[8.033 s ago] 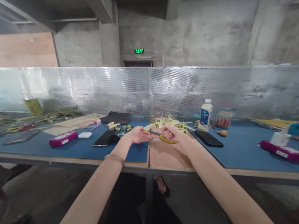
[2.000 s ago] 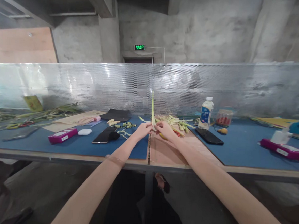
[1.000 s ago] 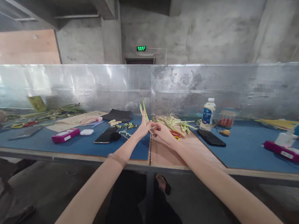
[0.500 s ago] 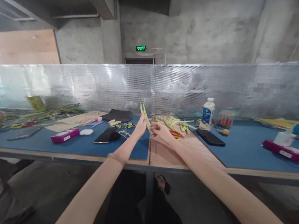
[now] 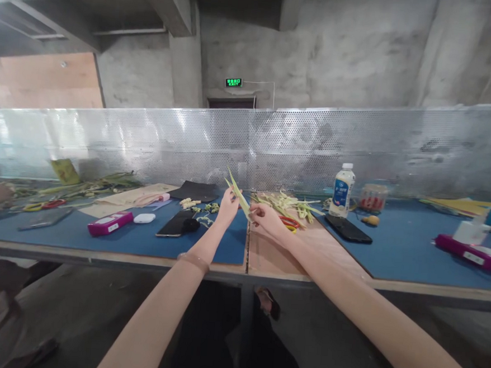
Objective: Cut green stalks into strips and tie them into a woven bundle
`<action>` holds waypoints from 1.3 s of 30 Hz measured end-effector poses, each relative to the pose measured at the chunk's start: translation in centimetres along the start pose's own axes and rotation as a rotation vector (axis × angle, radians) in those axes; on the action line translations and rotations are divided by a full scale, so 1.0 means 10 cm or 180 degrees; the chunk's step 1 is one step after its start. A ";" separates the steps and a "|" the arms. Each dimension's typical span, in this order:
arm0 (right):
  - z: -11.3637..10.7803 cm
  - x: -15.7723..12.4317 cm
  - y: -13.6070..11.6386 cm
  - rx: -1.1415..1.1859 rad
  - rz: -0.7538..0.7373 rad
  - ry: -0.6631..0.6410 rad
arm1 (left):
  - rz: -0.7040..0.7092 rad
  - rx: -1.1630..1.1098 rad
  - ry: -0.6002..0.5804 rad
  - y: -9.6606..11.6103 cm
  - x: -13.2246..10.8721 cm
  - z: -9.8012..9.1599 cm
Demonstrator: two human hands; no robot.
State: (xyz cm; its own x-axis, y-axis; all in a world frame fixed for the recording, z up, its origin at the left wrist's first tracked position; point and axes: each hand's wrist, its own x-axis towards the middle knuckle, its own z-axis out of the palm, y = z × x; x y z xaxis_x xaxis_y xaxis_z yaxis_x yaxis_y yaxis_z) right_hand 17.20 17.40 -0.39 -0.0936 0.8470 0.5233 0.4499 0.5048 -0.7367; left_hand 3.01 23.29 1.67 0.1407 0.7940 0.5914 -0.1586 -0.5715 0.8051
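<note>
Near the centre of the frame, a pale green leaf strip (image 5: 240, 198) is raised above the table, its long axis slanting from lower right to upper left. The slim tips point up and leftward, toward the perforated metal panel (image 5: 181, 146) behind; the broader end lies at lower right. The right hand (image 5: 268, 221) has that lower end pinched between thumb and fingers, with hardly any gap. The left hand (image 5: 227, 209) stands against the strip's left side, fingers bent; whether they clasp it I cannot tell. Just right of centre, red-and-yellow scissor handles (image 5: 288, 227) lie beside the right hand, and a heap of pale strips (image 5: 284, 201) spreads behind. Farther right stand a white-capped bottle (image 5: 341, 193) and a jar (image 5: 373, 198), with a black phone (image 5: 347, 229) in front. Left of centre lies another phone (image 5: 172, 225).
</note>
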 end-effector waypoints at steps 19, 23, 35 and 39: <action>0.03 0.00 -0.03 0.0259 0.0187 -0.0020 | -0.0042 -0.0213 0.0046 0.04 -0.04 -0.03; 0.03 0.01 0.01 0.0296 0.0311 -0.0172 | -0.0115 -0.0284 0.0057 0.05 -0.02 -0.01; -0.03 0.03 0.09 0.0355 0.0448 -0.0230 | -0.0260 0.0129 -0.0439 -0.03 -0.05 0.06; -0.05 0.03 0.08 0.0349 0.0444 -0.0147 | -0.0186 0.0391 -0.0540 -0.07 -0.07 0.05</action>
State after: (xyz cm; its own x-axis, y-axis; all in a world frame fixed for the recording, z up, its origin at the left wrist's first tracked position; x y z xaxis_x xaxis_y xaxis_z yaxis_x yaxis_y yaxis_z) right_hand 17.97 17.99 -0.62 -0.0787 0.9156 0.3943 0.3622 0.3948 -0.8444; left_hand 3.47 23.05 0.76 0.3102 0.7864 0.5342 -0.0265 -0.5546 0.8317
